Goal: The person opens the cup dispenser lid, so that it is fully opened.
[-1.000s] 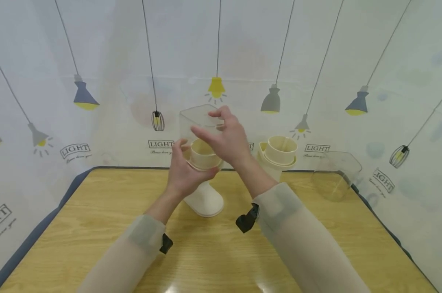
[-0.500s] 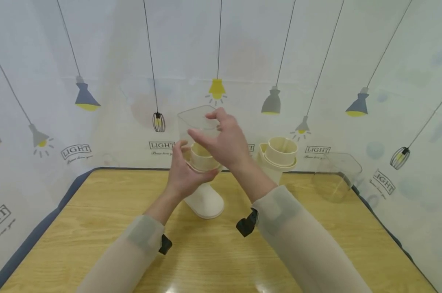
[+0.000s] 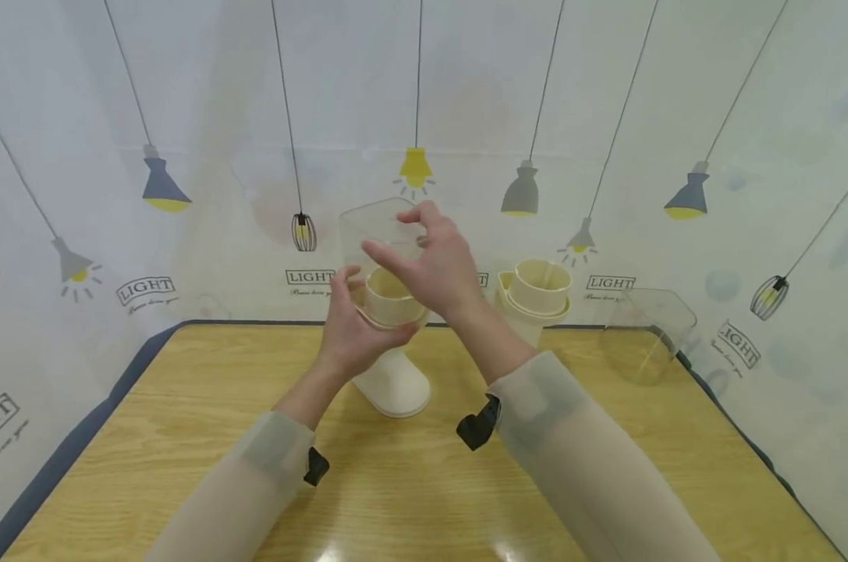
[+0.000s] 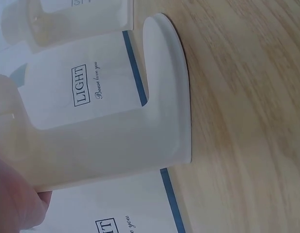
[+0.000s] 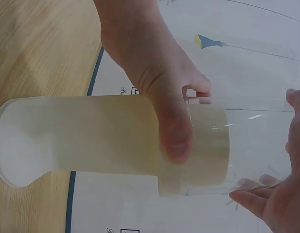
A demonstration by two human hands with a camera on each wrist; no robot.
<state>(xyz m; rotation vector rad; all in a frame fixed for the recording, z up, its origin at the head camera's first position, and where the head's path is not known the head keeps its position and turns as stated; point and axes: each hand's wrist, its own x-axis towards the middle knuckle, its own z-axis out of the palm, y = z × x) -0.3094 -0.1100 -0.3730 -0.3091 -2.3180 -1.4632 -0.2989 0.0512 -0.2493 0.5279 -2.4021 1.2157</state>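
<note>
A cream plastic stand [image 3: 394, 386] with a round, collared top and a white foot stands upright on the table, at the middle of the head view. My left hand [image 3: 353, 328] grips it just under the collar, thumb on the near side, as the right wrist view also shows. Over the round collar sits a clear plastic container [image 5: 259, 141], its lower edge around the cream ring. My right hand [image 3: 439, 265] holds this container's upper part between spread thumb and fingers. The left wrist view shows the stand's body [image 4: 106, 150] and my left thumb [image 4: 16, 201].
To the right stands a second, similar cream stand [image 3: 539, 295]. Farther right, another clear container [image 3: 644, 339] rests on the wooden table [image 3: 381, 484] near its back corner. A white curtain [image 3: 255, 101] printed with lamps encloses the table's back and sides.
</note>
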